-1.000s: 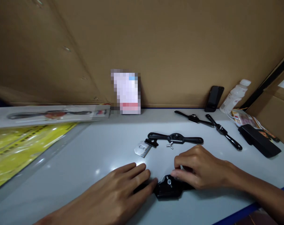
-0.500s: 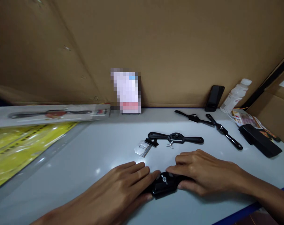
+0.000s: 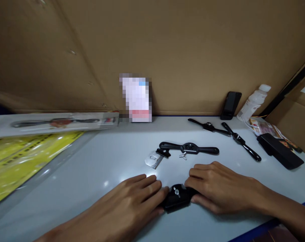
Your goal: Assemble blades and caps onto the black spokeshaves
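A black spokeshave (image 3: pixel 177 199) with a small silver screw on top lies on the pale table (image 3: pixel 97 168) close to me. My left hand (image 3: pixel 132 201) covers its left handle, fingers wrapped over it. My right hand (image 3: pixel 218 186) grips the right handle the same way. Just beyond lies a second black spokeshave body (image 3: pixel 189 148) with a loose wing screw (image 3: pixel 182 155), a black cap piece (image 3: pixel 163 153) and a silver blade (image 3: pixel 152 159) beside it.
Two more black spokeshaves (image 3: pixel 209 127) (image 3: pixel 240 141) lie at the back right, near a phone (image 3: pixel 231 106), a white bottle (image 3: pixel 253 102) and a black case (image 3: pixel 279 150). A packaged tool (image 3: pixel 54 122) and yellow packaging (image 3: pixel 21 158) sit left. Cardboard walls stand behind and right.
The spokeshave under my hands has shifted slightly left and turned a little; my right hand's fingers went from pinching near the screw to lying over the handle. My left hand stayed on it.
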A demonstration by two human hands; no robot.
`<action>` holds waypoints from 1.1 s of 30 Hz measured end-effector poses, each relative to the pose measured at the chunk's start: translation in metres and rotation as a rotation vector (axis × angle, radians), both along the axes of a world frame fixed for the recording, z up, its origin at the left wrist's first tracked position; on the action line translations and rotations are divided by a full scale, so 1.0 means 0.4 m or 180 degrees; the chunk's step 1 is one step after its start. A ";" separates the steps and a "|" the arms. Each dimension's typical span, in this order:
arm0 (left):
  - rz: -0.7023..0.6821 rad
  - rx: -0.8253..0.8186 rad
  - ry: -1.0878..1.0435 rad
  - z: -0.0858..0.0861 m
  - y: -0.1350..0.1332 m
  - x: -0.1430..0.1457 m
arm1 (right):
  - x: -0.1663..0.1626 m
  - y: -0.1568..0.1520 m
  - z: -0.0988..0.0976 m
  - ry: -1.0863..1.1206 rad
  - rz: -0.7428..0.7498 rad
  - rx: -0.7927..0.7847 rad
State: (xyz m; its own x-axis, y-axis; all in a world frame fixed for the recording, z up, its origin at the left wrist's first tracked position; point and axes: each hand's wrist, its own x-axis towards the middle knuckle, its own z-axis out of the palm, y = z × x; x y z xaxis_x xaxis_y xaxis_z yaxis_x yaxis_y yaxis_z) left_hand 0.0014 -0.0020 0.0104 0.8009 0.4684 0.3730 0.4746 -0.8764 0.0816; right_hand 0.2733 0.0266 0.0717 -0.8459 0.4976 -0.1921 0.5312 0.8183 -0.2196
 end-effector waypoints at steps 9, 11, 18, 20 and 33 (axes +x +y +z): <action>-0.0041 0.0043 0.0020 0.002 0.001 -0.001 | 0.009 -0.003 0.006 0.0081 -0.0002 0.0053; -0.0077 0.0146 0.0068 0.005 0.001 0.001 | 0.014 0.002 0.002 0.0299 -0.0057 0.0050; -0.0167 0.0366 0.0064 0.015 0.002 0.004 | 0.002 0.019 -0.089 0.1111 0.0380 0.0408; -0.0179 0.0369 0.0039 0.015 0.002 0.004 | -0.007 0.022 -0.113 0.1219 0.0349 0.0491; -0.0092 0.0111 0.0015 0.001 0.001 0.006 | -0.022 0.003 -0.104 0.2230 0.0294 0.0446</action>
